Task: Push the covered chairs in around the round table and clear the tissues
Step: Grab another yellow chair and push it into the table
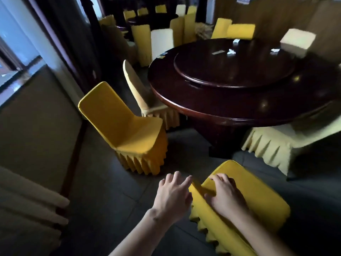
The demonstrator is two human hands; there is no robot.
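Observation:
A dark round table (212,100) with a raised turntable (234,71) fills the upper right. White tissues (231,51) lie on the turntable's far side. Close in front of me stands a yellow covered chair (262,198); my right hand (224,196) grips the top of its back, fingers curled over the edge. My left hand (173,194) hovers beside that chair with fingers spread, holding nothing. Another yellow covered chair (125,130) stands out from the table at the left. A pale covered chair (140,89) sits against the table's left edge, and another pale one (273,143) is tucked under at the right.
A wall panel and window (27,74) run along the left. More yellow and cream covered chairs (160,43) crowd behind the table, with a second table farther back. A cream chair back (297,41) rises at the table's far right. The floor is dark tile (114,196).

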